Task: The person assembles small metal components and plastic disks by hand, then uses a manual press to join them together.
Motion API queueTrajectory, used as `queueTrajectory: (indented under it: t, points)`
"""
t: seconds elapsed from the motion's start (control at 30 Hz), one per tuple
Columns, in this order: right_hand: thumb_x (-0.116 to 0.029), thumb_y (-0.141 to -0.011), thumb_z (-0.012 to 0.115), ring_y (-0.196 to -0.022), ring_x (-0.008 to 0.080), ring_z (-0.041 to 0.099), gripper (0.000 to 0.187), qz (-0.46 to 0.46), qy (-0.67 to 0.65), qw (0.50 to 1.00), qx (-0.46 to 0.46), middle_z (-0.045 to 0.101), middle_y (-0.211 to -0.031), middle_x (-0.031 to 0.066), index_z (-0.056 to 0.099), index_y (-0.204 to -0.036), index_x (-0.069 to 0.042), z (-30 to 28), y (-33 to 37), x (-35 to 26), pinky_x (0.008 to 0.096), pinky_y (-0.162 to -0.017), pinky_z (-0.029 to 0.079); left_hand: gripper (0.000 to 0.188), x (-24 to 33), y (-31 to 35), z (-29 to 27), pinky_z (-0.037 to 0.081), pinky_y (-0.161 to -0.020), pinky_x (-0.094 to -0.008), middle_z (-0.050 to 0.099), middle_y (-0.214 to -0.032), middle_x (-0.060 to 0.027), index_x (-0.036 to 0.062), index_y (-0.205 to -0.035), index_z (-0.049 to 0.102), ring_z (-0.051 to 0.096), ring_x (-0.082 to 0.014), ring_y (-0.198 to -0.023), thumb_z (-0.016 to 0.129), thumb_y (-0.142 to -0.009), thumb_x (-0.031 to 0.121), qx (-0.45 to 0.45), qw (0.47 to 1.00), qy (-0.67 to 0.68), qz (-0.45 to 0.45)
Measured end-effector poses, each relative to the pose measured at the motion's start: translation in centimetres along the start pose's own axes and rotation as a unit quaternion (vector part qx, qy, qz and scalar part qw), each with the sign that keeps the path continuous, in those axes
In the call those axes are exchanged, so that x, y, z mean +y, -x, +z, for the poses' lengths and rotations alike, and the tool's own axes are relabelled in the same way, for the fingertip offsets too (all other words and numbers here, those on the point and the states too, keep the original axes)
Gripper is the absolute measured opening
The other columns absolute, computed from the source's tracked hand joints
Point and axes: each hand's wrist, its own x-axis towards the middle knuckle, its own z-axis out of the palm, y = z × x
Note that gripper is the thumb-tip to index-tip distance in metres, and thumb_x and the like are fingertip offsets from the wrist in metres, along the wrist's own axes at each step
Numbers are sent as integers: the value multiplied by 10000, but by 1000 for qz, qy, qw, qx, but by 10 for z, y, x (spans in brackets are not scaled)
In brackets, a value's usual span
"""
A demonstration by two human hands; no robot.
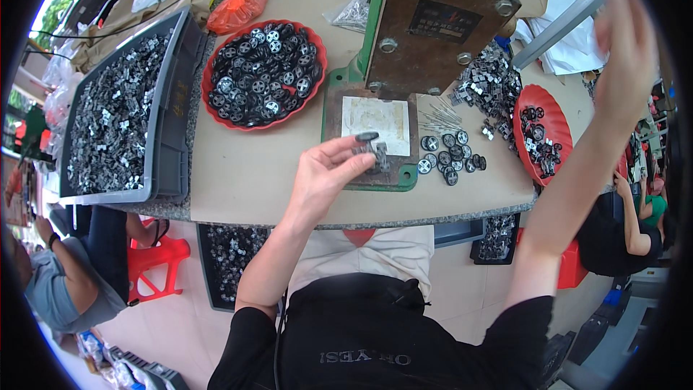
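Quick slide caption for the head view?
Left hand sets a small wheel part on the press base; right hand raised.

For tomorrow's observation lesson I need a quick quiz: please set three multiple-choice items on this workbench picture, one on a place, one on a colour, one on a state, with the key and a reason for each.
1. Where does the round tray of black wheels sit?
A. left of the press
B. on the floor
C. on the press base

2. What colour is the large crate of small metal parts?
A. yellow
B. grey
C. white

3. What is the left hand doing?
A. resting flat on the table
B. hanging below the table edge
C. pinching a small dark part at the press base

Key:
1 A: the red tray lies on the table left of the press.
2 B: its walls are grey.
3 C: its fingertips grip a small dark part over the green-edged base plate, while the right hand is raised and blurred beside the press.
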Motion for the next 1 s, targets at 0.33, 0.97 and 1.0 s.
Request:
queueTrajectory:
  t: [0.33, 0.97, 1.0]
  points:
    - [-217, -943, 558, -736, 46, 539, 307, 403, -401, 689, -450, 598, -949, 9, 578, -1188, -34, 4, 218, 31, 178, -570, 421, 264, -18, 16, 23, 526, -744, -233, 685, -921, -83, -23, -1089, 630, 643, -106, -815, 671, -833, 26, -76, 990, -38, -114]
    - [-157, -908, 601, -672, 53, 541, 313, 282, 73, 948, -132, 633, -965, 56, 603, -1188, -17, -73, 160, 175, 200, -549, 449, 163, 30, -20, -52, 494, -661, -298, 690, -830, -126, 4, -909, 699, 638, -200, -722, 694, -802, 126, 216, 792, -533, 206]
    - [-182, -909, 603, -693, 57, 554, 327, 320, 154, 927, -122, 630, -975, 71, 601, -1192, -18, -80, 155, 190, 206, -552, 451, 150, 33, -29, -66, 486, -650, -294, 688, -819, -117, 13, -899, 704, 636, -200, -701, 694, -796, 121, 233, 745, -575, 244]
